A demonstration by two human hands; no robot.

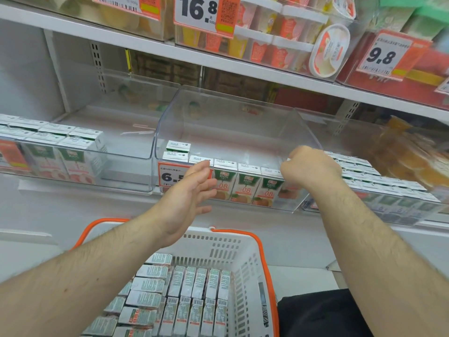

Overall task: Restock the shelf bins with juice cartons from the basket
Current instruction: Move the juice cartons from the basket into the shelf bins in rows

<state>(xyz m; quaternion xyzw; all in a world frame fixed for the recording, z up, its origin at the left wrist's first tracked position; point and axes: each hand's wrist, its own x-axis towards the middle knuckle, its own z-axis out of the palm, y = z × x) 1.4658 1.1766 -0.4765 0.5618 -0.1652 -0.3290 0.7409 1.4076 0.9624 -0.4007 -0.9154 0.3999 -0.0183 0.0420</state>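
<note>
Reaching over the front wall of the clear middle bin (233, 122), the right hand (309, 166) is bent at the wrist with its fingers curled down inside; the fingertips are hidden behind the knuckles, and only a sliver of white carton top shows at them, so whether they grip a carton cannot be told. The left hand (188, 193) is in front of the same bin with fingers straight and loosely spread, holding nothing, its fingertips at the bin's front edge and covering part of an orange price tag (170, 176) whose number is cut off after "6."

Inside the bin a front row of juice cartons (244, 183) stands upright against the clear wall, with two more cartons behind at the left end; the rightmost carton is partly hidden by the right wrist. Most of the bin behind them is bare floor.

Below, the white basket (233, 246) with orange handles is packed with more cartons (194, 295), its near end cut off by the frame. A bin to the left (116, 152) holds cartons only at its left side, and a bin to the right (388, 198) is blurred. Upper shelf goods are smeared, their labels unreadable
</note>
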